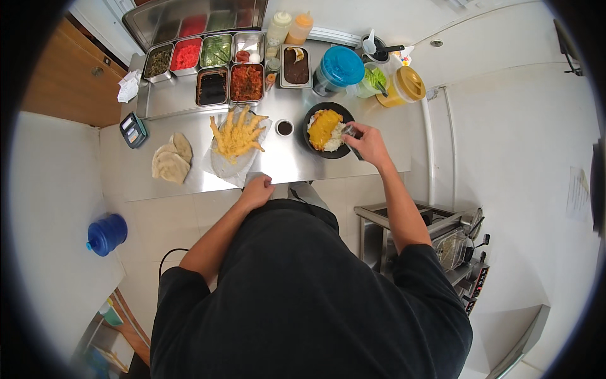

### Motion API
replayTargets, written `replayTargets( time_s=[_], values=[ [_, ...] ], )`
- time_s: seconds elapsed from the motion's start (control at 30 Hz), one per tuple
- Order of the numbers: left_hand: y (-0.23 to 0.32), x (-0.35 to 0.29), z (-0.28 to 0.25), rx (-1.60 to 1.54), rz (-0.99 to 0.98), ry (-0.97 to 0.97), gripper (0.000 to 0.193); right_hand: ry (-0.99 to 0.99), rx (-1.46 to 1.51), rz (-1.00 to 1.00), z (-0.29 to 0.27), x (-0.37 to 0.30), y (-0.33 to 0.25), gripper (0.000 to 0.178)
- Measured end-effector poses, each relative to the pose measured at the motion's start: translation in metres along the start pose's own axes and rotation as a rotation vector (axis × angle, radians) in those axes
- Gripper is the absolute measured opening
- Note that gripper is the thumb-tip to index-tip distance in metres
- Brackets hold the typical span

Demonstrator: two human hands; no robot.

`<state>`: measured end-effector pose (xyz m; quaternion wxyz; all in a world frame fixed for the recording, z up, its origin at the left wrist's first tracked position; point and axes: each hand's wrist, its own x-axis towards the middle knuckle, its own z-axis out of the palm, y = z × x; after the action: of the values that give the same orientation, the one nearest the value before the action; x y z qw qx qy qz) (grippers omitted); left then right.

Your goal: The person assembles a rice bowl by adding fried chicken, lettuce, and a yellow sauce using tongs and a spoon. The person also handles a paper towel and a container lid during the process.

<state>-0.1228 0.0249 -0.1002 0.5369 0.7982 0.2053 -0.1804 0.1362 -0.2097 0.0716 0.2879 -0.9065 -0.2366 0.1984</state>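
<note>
My right hand (370, 145) is closed around a small shaker-like container (351, 135), partly hidden by the fingers, at the right edge of a black bowl (309, 144). White rice (334, 144) fills part of the bowl, topped by a yellow, egg-like layer (323, 129). Lower and to the left, my left hand (257, 191) rests curled by the counter's front edge, with nothing visible in it. Beyond that hand, a paper-lined plate (224, 165) bears several battered, fried pieces (238, 136). A small cup of dark sauce (285, 127) stands between plate and bowl.
Metal pans of toppings (246, 82) line the back left under a raised lid (196, 22). Behind the bowl stand a blue-lidded tub (342, 66), a yellow-lidded jug (410, 83) and squeeze bottles (300, 28). A folded cloth (172, 159) and a card terminal (133, 130) lie left.
</note>
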Motion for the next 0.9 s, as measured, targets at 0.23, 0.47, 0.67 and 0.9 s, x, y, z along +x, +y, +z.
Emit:
replayTargets(
  time_s=[0.23, 0.47, 0.67, 0.9],
  values=[
    [-0.009, 0.0, 0.006, -0.063, 0.009, 0.05, 0.037, -0.048, -0.045, 0.008, -0.003, 0.013, -0.005, 0.045],
    [-0.006, -0.003, 0.006, -0.071, 0.015, 0.087, 0.035, -0.05, -0.032, 0.019, -0.011, 0.019, -0.004, 0.047],
    [-0.004, -0.002, 0.005, -0.071, 0.036, 0.098, 0.033, -0.003, -0.037, -0.027, -0.019, 0.023, -0.001, 0.042],
    [-0.006, -0.001, 0.006, -0.104, 0.028, 0.102, 0.032, -0.117, -0.05, -0.039, -0.03, 0.024, -0.005, 0.045]
  ],
)
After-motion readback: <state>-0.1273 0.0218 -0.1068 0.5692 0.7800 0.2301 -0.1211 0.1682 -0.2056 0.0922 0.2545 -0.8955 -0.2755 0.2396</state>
